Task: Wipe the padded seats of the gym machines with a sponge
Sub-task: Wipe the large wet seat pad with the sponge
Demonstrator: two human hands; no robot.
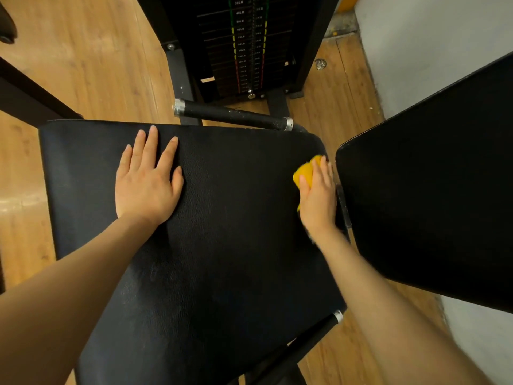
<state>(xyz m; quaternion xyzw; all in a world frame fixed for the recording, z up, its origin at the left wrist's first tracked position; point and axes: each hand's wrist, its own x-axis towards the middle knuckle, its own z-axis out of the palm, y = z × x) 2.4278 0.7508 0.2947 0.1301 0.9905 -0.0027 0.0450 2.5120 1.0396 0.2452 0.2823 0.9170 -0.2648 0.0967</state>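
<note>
A wood-plank floor [91,65] runs under everything, with a pale wall [433,37] along the right side. On it stands a black weight stack [247,48], its plates marked with green, yellow and red stripes. The black padded seat [222,245] fills the middle of the view, its textured cover facing up, and a second black pad [433,195] rises tilted just beside its right edge. A black handle bar [231,114] with silver end caps lies just beyond the seat's far edge, and another bar [313,337] shows below its near right corner. The left hand [147,182] lies flat on the seat's far left part, fingers straight and slightly spread, palm down. The right hand [317,195] presses down on the yellow sponge [305,170] at the seat's far right edge, next to the tilted pad; its fingers lie over the sponge, which peeks out on the thumb side
</note>
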